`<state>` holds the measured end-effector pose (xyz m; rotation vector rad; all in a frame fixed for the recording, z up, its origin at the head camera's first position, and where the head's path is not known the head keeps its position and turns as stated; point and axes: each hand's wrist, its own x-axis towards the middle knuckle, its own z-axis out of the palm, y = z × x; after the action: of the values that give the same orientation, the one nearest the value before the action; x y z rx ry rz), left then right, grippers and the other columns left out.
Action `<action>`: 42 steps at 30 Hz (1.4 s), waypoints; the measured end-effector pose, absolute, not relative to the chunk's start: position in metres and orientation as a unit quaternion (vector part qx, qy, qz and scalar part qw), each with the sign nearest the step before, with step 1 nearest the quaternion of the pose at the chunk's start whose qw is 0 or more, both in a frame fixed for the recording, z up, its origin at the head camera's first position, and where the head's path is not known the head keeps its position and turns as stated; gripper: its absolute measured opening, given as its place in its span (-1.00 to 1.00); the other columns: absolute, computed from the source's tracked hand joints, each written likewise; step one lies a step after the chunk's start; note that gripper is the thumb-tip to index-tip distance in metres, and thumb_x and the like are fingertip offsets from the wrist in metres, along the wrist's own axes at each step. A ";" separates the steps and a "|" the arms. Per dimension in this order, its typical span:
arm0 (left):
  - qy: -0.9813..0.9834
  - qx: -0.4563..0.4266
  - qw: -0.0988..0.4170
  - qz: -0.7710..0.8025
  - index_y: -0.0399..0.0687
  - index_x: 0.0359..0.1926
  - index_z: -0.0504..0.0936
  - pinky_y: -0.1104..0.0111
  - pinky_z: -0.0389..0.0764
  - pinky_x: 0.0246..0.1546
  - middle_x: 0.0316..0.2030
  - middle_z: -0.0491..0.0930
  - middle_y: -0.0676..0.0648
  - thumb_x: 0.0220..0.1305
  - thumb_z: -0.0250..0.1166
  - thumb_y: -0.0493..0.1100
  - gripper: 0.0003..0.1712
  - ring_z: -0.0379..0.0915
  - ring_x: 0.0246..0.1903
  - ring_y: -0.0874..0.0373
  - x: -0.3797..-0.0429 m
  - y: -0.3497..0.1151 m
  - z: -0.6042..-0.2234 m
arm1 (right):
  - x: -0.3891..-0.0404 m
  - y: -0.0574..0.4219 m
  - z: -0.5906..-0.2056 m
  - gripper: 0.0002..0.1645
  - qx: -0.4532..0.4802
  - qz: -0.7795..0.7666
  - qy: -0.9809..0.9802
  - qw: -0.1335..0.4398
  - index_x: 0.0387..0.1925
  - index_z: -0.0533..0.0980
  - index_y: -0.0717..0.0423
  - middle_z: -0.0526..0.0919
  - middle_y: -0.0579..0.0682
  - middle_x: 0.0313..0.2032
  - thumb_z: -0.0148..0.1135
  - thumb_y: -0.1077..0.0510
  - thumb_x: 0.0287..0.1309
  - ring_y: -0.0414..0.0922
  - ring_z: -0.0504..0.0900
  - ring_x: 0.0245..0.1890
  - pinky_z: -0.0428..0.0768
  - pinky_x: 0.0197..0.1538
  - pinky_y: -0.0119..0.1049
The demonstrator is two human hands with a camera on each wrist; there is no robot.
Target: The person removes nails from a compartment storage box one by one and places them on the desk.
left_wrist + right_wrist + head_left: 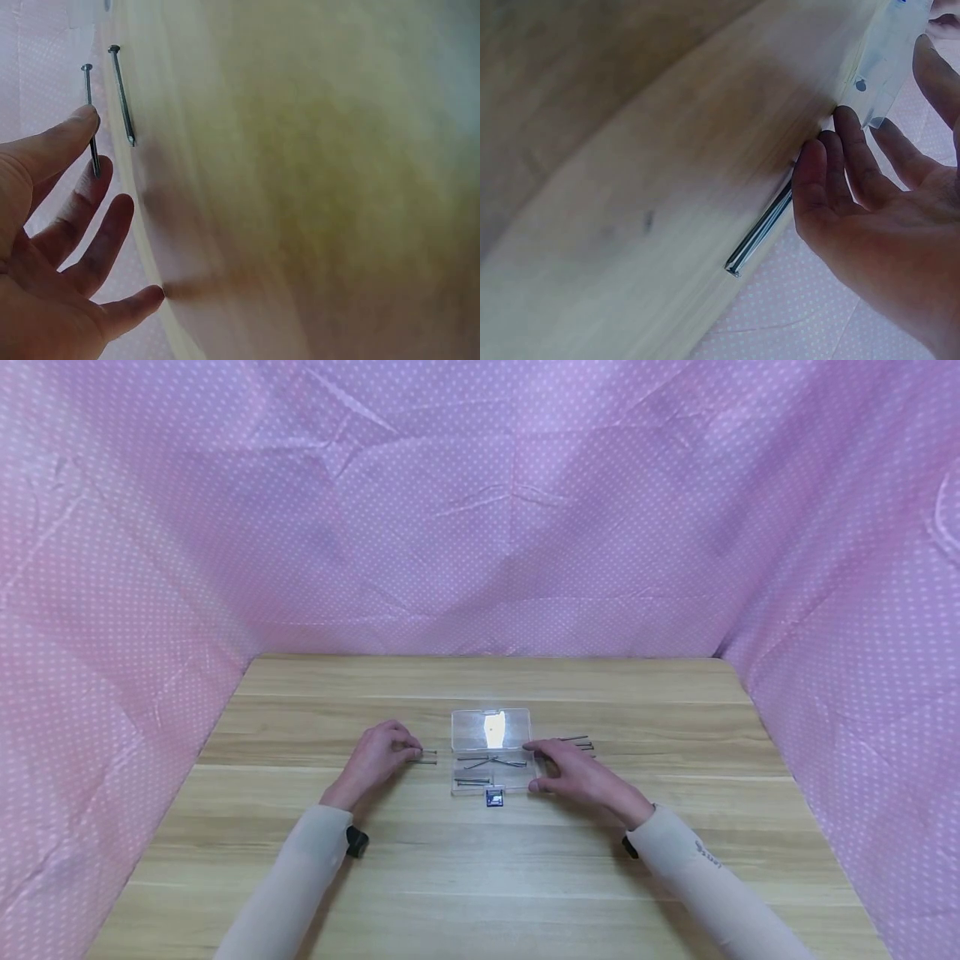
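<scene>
My left hand (pixel 378 758) pinches a nail (pixel 88 86) between thumb and finger, its flat head pointing away from the hand. A second nail (pixel 122 94) lies on the table beside it. To the right stands a clear plastic box (pixel 453 770) with its lid (pixel 468 731) folded back. Several nails (pixel 472 782) lie in its compartments, some crossed in the rear part. My right hand (pixel 577 770) rests at the box's right side, thumb by the front corner and fingertips near the hinge, with its fingers loosely bent. More nails (pixel 761 229) lie under and beyond that hand.
A small blue label (pixel 494 797) sits at the box's front edge. The wood-grain table (pixel 480 877) is closed in by pink dotted cloth (pixel 480 527) at the back and both sides. Dark wrist straps (pixel 357 842) show at the sleeves.
</scene>
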<state>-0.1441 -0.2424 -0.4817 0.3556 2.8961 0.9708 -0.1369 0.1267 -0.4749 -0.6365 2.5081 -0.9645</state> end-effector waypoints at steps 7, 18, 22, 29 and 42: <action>0.944 0.113 0.034 0.307 -0.05 -0.27 0.84 0.03 0.55 0.02 -0.23 0.64 0.01 0.22 0.52 -0.22 -0.95 0.56 -0.12 -0.02 -0.147 -0.242 -0.485 | -0.137 0.126 -0.474 -0.19 -0.225 -0.346 0.891 0.191 0.44 0.39 0.15 0.48 0.13 0.39 0.48 0.03 0.25 0.15 0.37 0.44 0.33 0.46 0.12; 0.954 0.115 0.033 0.276 -0.09 -0.32 0.85 0.00 0.56 0.06 -0.24 0.67 -0.02 0.23 0.51 -0.21 -0.95 0.58 -0.09 -0.06 -0.152 -0.238 -0.483 | -0.140 0.125 -0.474 -0.18 -0.232 -0.341 0.892 0.183 0.42 0.40 0.19 0.50 0.15 0.36 0.50 0.03 0.22 0.18 0.39 0.40 0.33 0.46 0.14; 0.957 0.110 0.034 0.267 -0.08 -0.33 0.85 0.01 0.55 0.04 -0.24 0.67 -0.02 0.23 0.52 -0.20 -0.95 0.57 -0.10 -0.06 -0.154 -0.238 -0.483 | -0.140 0.123 -0.473 -0.18 -0.225 -0.344 0.892 0.189 0.43 0.40 0.17 0.50 0.13 0.36 0.50 0.04 0.22 0.16 0.38 0.41 0.32 0.47 0.12; 0.958 0.110 0.037 0.264 -0.09 -0.32 0.86 0.02 0.56 0.00 -0.23 0.67 -0.02 0.22 0.53 -0.17 -0.92 0.56 -0.10 -0.06 -0.156 -0.239 -0.480 | -0.139 0.122 -0.471 -0.19 -0.207 -0.351 0.892 0.196 0.44 0.40 0.12 0.48 0.10 0.38 0.49 0.01 0.24 0.14 0.37 0.43 0.32 0.47 0.12; 0.956 0.118 0.038 0.265 -0.08 -0.27 0.86 -0.01 0.57 0.02 -0.20 0.68 -0.06 0.23 0.51 -0.21 -0.94 0.58 -0.10 -0.08 -0.157 -0.241 -0.478 | -0.140 0.120 -0.470 -0.19 -0.200 -0.354 0.891 0.202 0.44 0.40 0.12 0.48 0.09 0.38 0.49 0.02 0.24 0.14 0.37 0.43 0.31 0.47 0.12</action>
<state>-0.1572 -0.2414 -0.4782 0.3616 2.9340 0.8121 -0.1402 0.1196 -0.4698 -0.5596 2.4884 -0.9882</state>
